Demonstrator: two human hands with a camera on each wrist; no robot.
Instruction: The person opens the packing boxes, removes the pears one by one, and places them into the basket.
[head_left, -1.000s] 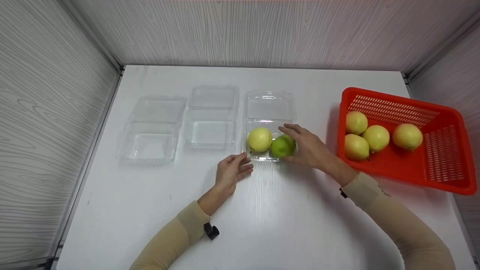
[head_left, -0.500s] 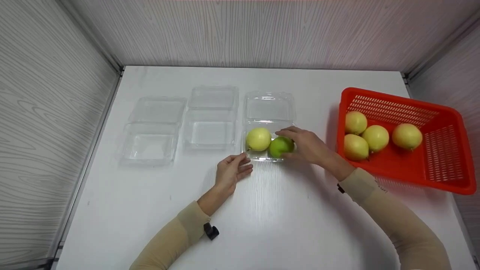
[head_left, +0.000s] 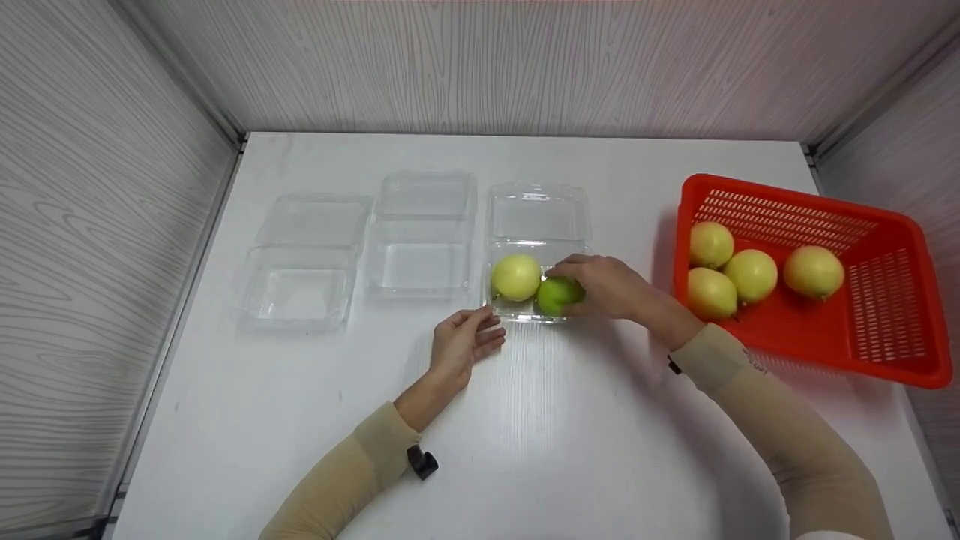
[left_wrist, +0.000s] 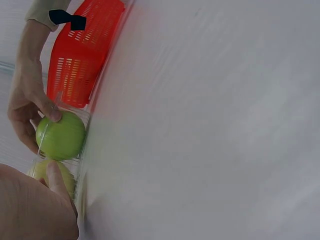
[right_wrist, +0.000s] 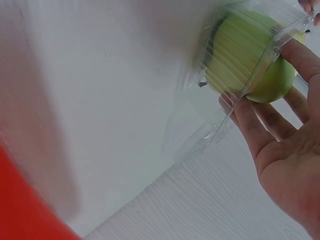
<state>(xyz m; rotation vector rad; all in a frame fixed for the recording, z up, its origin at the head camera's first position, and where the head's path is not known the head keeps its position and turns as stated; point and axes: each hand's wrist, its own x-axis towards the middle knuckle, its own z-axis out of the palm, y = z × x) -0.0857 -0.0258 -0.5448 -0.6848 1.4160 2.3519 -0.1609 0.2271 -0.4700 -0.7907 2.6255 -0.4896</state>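
In the head view, a clear plastic clamshell box [head_left: 538, 214] lies open with its lid folded back. Its tray holds a pale yellow pear [head_left: 516, 277] on the left and a green apple [head_left: 553, 297] on the right, side by side. My right hand [head_left: 611, 289] grips the apple from the right, thumb at the near side and fingers over the far side; the right wrist view shows the fingers around the apple [right_wrist: 272, 82] and across the box wall. My left hand [head_left: 459, 346] pinches the box's near left corner, thumb on the rim.
Two more open clamshell boxes, a middle one [head_left: 424, 259] and a left one [head_left: 304, 289], lie to the left. At the right stands a red basket [head_left: 817, 352] with several yellow pears [head_left: 752, 276]. Panels enclose the table's back and sides.
My right hand has moved slightly left and closed more tightly round the apple, which has shifted a little left with the pear. My left hand stays at the corner.
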